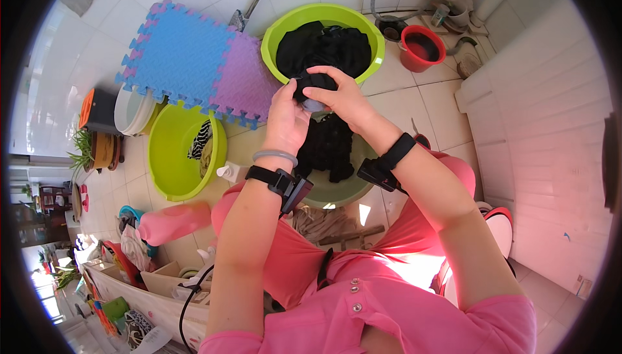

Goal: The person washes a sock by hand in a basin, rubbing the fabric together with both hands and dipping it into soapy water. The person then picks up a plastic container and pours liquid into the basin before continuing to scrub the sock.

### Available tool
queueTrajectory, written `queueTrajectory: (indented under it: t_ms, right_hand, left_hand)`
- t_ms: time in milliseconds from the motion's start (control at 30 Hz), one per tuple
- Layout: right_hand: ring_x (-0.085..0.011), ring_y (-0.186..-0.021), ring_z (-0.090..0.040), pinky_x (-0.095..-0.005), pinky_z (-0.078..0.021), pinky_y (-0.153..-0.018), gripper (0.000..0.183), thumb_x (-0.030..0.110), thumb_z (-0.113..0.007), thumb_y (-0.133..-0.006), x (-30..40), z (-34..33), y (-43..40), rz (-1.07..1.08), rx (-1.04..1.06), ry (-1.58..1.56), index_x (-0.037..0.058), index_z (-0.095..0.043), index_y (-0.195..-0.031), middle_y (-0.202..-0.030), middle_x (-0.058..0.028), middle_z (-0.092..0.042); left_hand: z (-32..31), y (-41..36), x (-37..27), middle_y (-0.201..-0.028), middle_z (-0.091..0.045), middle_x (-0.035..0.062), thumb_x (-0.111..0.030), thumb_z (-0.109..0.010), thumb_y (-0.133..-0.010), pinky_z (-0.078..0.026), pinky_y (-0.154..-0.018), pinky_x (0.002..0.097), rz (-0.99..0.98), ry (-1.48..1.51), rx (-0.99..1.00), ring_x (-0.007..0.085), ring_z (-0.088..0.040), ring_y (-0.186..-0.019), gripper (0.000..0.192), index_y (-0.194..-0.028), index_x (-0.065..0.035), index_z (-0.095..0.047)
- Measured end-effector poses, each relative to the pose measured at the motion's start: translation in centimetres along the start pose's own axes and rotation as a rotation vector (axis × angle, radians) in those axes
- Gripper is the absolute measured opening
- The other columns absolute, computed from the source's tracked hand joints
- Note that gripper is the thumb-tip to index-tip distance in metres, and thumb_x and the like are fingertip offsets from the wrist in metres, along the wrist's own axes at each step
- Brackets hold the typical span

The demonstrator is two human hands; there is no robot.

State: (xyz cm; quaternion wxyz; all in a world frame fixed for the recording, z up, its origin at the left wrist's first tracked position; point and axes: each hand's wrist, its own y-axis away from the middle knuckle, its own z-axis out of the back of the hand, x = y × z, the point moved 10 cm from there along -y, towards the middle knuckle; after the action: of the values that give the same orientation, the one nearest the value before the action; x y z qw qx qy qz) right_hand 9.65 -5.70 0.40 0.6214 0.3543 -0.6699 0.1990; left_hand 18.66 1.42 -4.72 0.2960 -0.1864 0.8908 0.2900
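Between both hands is a bunched black cloth point(315, 82) with a grey patch at its lower side. My left hand point(287, 117) supports it from the left, palm turned up. The fingers and thumb of my right hand point(343, 96) curl around its right side. Just beyond the hands, a lime-green basin point(377, 38) holds a heap of black clothes point(323, 48). Below them, nearer my knees, more black fabric point(328, 147) lies in a pale green basin point(335, 193), partly hidden by my forearms.
A second lime-green basin point(163, 159) with a few garments stands left, near a pink jug point(175, 222). Blue and purple foam mats point(180, 53) lean at the upper left. A red bucket point(422, 65) with dark liquid stands at the upper right, beside a white cabinet point(539, 135).
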Motion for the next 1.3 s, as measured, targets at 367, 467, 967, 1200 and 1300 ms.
queueTrajectory:
  t_ms: [367,467,967,1200,1300]
  right_hand:
    - [-0.0151,-0.091,-0.059,-0.0293,-0.0517,-0.072,0.041,0.029,-0.068,-0.088,-4.0,-1.0,0.9,-0.289,0.019,-0.472,0.004,-0.052,-0.116,-0.103,-0.0063,-0.06]
    - [-0.015,-0.092,-0.057,-0.0276,-0.0499,-0.075,0.044,0.027,-0.072,-0.084,-4.4,0.7,0.4,-0.053,-0.052,-0.038,0.0011,-0.051,-0.112,-0.103,-0.0071,-0.059]
    - [-0.0106,-0.09,-0.055,-0.0253,-0.0448,-0.076,0.032,0.028,-0.059,-0.094,-3.3,-0.1,1.7,-0.134,-0.052,-0.306,0.0073,-0.055,-0.117,-0.101,-0.0026,-0.06]
    - [-0.0107,-0.092,-0.055,-0.0262,-0.0467,-0.08,0.037,0.02,-0.067,-0.088,-0.5,-1.1,2.3,0.116,-0.082,-0.129,0.0014,-0.054,-0.117,-0.101,-0.0056,-0.059]
    - [-0.0112,-0.088,-0.057,-0.0253,-0.0484,-0.076,0.035,0.02,-0.068,-0.088,-1.9,-0.1,1.3,-0.032,-0.086,-0.217,0.0026,-0.055,-0.116,-0.102,-0.0056,-0.06]
  left_hand:
    - [-1.9,2.6,4.0,-0.115,-0.057,0.0098,-0.045,-0.037,-0.098,-0.038,-0.1,0.0442,0.326,0.218,0.086,0.0261,-0.052,-0.112,0.047,-0.117,-0.0046,-0.051]
    - [-1.5,1.4,2.0,-0.115,-0.059,0.009,-0.032,-0.038,-0.098,-0.041,-0.097,0.0427,0.126,0.221,0.041,0.0252,-0.055,-0.108,0.036,-0.116,-0.0055,-0.053]
    - [-0.5,1.1,-1.1,-0.117,-0.061,0.0143,-0.027,-0.027,-0.099,-0.045,-0.095,0.0444,0.045,0.366,-0.064,0.0299,-0.059,-0.106,0.041,-0.117,-0.0021,-0.054]
    - [-1.3,1.6,0.6,-0.115,-0.06,0.0137,-0.026,-0.037,-0.096,-0.045,-0.096,0.044,0.162,0.242,-0.021,0.0289,-0.058,-0.107,0.035,-0.116,-0.0025,-0.054]
    - [-1.5,1.3,0.8,-0.116,-0.06,0.0128,-0.026,-0.035,-0.096,-0.045,-0.095,0.0462,0.123,0.179,0.017,0.029,-0.057,-0.11,0.036,-0.117,-0.0029,-0.054]
